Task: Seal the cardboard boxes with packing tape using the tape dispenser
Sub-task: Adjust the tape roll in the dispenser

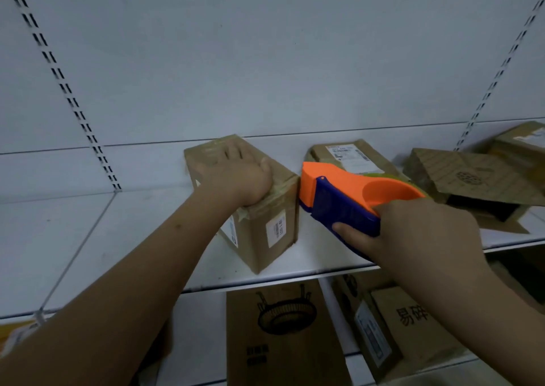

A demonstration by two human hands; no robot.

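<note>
On the white shelf (132, 238), mid-frame, I see a small cardboard box (259, 208) standing upright, corner toward me; tape runs over its top and down the near face; white labels sit on the near faces. My left hand (236, 176) lies flat on the box top, fingers straight and pointing far, palm pressing down on the taped seam; it grips nothing. My right hand (413, 232) is just right of the box, fingers and thumb curled round the blue handle of the tape dispenser (348, 196); the orange head points left, its front end touching or just beside the box's right upper edge, I cannot tell which; the tape roll itself is mostly hidden, only a yellowish sliver shows at the far side of the orange shell.

Far right of the dispenser lies a second box (354, 155), flat, with a white shipping label on top; right of that an open box (472, 185) with a printed flap raised over a dark opening; at the far right edge another box (522, 140), partly cut off by the frame.

Below the shelf, near side, a tall carton (283, 335) printed with a basket drawing; right of it a carton (413, 326) with Chinese characters and a label on its left face. Behind everything a white back panel (265, 61) with slotted uprights left and right; picture is slightly blurred.
</note>
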